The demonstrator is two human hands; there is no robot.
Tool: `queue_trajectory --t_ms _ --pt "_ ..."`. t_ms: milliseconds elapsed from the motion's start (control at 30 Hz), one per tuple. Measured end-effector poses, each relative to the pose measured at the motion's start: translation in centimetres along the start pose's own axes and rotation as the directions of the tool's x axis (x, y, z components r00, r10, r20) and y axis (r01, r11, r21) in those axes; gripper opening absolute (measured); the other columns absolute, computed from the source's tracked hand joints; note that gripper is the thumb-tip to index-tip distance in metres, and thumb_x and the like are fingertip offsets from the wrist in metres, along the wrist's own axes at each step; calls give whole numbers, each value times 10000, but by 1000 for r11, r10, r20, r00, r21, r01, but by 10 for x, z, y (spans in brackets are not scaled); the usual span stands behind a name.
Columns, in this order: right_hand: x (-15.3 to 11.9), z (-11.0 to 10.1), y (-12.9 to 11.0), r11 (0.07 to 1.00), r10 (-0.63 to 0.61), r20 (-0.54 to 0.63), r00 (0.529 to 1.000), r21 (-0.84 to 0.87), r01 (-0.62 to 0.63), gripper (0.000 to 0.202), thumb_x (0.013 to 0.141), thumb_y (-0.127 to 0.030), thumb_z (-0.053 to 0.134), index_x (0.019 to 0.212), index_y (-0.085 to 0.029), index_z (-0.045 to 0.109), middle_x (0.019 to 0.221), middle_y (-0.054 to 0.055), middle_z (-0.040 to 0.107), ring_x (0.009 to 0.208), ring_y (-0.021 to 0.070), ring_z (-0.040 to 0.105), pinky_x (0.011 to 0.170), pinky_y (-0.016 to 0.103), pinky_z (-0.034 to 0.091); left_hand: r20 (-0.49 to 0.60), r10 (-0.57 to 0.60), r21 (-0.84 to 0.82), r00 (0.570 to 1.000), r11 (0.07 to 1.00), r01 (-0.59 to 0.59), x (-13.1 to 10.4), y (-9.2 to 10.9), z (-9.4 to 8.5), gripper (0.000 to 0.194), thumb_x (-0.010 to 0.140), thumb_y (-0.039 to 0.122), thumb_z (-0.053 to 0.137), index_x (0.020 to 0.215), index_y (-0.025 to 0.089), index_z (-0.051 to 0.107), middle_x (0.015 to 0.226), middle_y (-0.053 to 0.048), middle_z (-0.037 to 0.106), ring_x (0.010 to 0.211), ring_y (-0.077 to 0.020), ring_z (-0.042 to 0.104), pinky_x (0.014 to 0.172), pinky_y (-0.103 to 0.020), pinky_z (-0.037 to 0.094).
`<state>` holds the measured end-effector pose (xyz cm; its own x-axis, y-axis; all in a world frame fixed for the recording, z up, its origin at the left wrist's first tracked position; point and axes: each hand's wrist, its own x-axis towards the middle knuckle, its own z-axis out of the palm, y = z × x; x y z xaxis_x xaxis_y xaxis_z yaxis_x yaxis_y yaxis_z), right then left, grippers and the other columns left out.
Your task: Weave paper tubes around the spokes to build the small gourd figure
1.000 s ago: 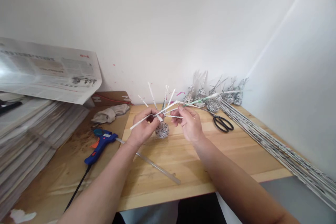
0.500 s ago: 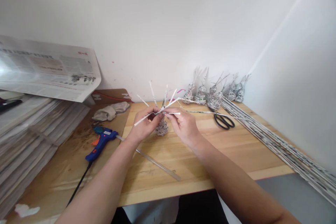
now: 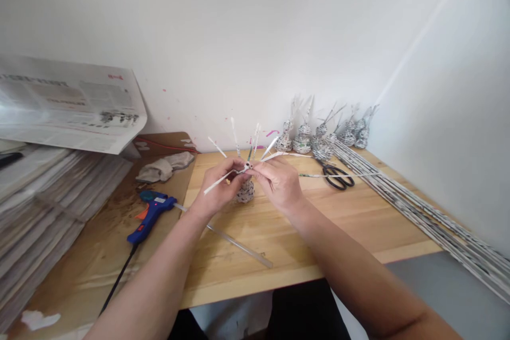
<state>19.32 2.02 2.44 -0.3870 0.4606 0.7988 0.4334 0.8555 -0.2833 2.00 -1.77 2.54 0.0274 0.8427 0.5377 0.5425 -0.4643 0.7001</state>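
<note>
Between my hands stands a small woven newspaper piece [image 3: 246,191], its lower part showing below my fingers. Several rolled paper strips [image 3: 235,138] fan out from its top. My left hand [image 3: 219,183] is closed around the neck of the piece, and one white strip sticks out over it toward the lower left. My right hand [image 3: 277,178] pinches a paper strip against the top of the weave. Long paper strips [image 3: 308,175] trail off to the right from behind this hand. The fingertips meet, hiding part of the neck.
Scissors [image 3: 338,177] with black handles lie right of my hands. Finished-looking woven pieces [image 3: 302,141] line the wall beside a bundle of paper rods [image 3: 398,196]. At left are a blue glue gun [image 3: 151,217], its glue stick [image 3: 239,246], gloves [image 3: 165,167] and stacked newspapers [image 3: 59,207].
My right hand has brought a strip around at the top of the piece; the strip end that crossed in front of it no longer shows. The view has shifted slightly.
</note>
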Motion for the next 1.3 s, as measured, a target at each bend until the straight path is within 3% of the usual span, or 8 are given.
queue_trajectory --t_ms 400,700,867,1000,1200,1300 --pt "-2 1 -2 995 68 -14 998 69 -67 214 916 -409 594 991 -291 756 757 36 732 764 204 623 785 337 458 5 106 73 994 992 -106 -6 -15 6 181 882 298 584 969 199 708 786 -18 687 706 -146 598 693 -245 470" --pt "-1 5 -5 973 164 -67 984 178 -150 153 917 -337 593 922 -241 713 833 40 734 749 178 642 747 316 486 -44 66 3 997 998 -66 -2 -11 6 180 872 338 617 863 186 714 808 -25 716 702 -139 619 693 -238 468" --pt "-1 6 -6 958 210 -63 976 215 -192 127 911 -292 573 934 -228 680 869 46 722 773 174 647 703 302 494 -48 -10 -24 999 1000 9 -3 -10 8 205 874 359 612 972 199 695 844 -24 715 741 -150 627 689 -240 468" --pt "0 8 -7 897 299 -46 953 355 -264 122 904 -258 562 1000 -226 630 962 56 714 761 153 656 624 266 494 -75 -65 -53 995 997 61 -4 -12 10 204 885 378 594 936 189 653 715 7 641 635 -121 570 613 -219 432" --pt "0 15 -9 703 431 -70 899 651 -286 124 874 -218 590 962 -247 506 1097 53 682 846 145 677 759 291 540 -97 -129 -166 987 980 112 -4 -15 14 210 896 401 566 867 197 605 660 25 570 564 -104 535 552 -210 426" --pt "1 15 -7 680 472 -105 875 675 -286 163 861 -209 599 940 -246 460 1077 54 686 891 158 680 744 292 537 -78 -117 -158 990 982 103 -4 -14 15 202 891 391 575 865 195 615 676 21 580 580 -105 543 563 -209 433"
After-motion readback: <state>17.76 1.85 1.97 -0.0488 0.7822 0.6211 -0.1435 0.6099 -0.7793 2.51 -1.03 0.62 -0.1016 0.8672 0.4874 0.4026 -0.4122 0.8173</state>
